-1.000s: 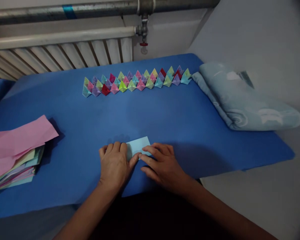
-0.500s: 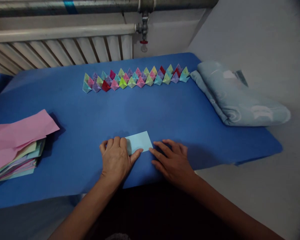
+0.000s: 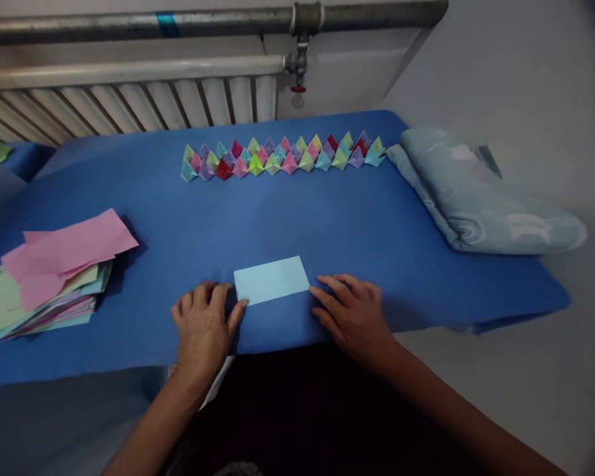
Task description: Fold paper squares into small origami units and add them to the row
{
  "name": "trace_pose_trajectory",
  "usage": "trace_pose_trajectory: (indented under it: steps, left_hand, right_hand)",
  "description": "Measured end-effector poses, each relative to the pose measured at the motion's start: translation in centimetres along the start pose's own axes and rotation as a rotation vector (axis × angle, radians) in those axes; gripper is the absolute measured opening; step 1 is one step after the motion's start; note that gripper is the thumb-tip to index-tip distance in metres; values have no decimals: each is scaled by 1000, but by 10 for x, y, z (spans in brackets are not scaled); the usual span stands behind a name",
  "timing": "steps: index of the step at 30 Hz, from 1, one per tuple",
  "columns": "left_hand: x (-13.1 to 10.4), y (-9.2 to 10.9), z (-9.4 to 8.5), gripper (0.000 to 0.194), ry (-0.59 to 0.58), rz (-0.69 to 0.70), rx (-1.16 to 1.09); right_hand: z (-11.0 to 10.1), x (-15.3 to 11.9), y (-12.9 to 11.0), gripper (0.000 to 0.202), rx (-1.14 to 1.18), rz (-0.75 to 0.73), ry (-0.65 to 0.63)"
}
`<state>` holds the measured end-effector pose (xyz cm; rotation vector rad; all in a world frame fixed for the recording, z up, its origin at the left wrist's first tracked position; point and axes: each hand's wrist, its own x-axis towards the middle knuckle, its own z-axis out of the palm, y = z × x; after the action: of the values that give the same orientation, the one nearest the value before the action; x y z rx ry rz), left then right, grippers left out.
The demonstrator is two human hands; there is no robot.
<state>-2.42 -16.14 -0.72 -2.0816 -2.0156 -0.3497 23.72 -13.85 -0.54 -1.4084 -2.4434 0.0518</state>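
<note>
A light blue rectangle of paper [image 3: 272, 280] lies flat on the blue-covered table, its surface uncovered. My left hand [image 3: 203, 324] rests at its left end, fingers bent and thumb apart, the thumb tip at the paper's near left corner. On the other side my right hand [image 3: 352, 314] lies with fingers spread, one fingertip at the near right corner. Neither hand grips anything. Beyond the paper stand several rows of small folded paper pieces [image 3: 272, 163] in many colours.
To the left is a loose stack of coloured paper sheets [image 3: 69, 251], pink on top. A folded grey-blue blanket [image 3: 486, 198] lies at the right end of the blue table cover [image 3: 258, 218]. Behind the table are a white radiator [image 3: 143, 106] and a metal pipe [image 3: 233, 20].
My left hand has slid left off the paper, uncovering its left end. My right hand stays by the right corner. The view has shifted slightly left.
</note>
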Motion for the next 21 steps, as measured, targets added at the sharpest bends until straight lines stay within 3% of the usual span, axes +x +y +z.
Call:
trace_pose_trajectory:
  steps: [5, 9, 12, 15, 21]
  left_hand:
    - [0, 11, -2, 21, 118, 198, -119]
    - [-2, 20, -2, 23, 65, 368, -308]
    - [-4, 22, -3, 17, 52, 329, -332]
    - [-7, 19, -5, 14, 52, 274, -325]
    - [-10, 15, -6, 14, 72, 246, -339]
  right_hand:
    - [-6, 10, -1, 30, 205, 88, -1]
    - [0, 36, 1, 30, 339, 96, 67]
    - [9, 62, 1, 31, 321, 58, 70]
    - [10, 83, -3, 35, 279, 59, -25]
    - [-5, 90, -6, 35, 359, 141, -266]
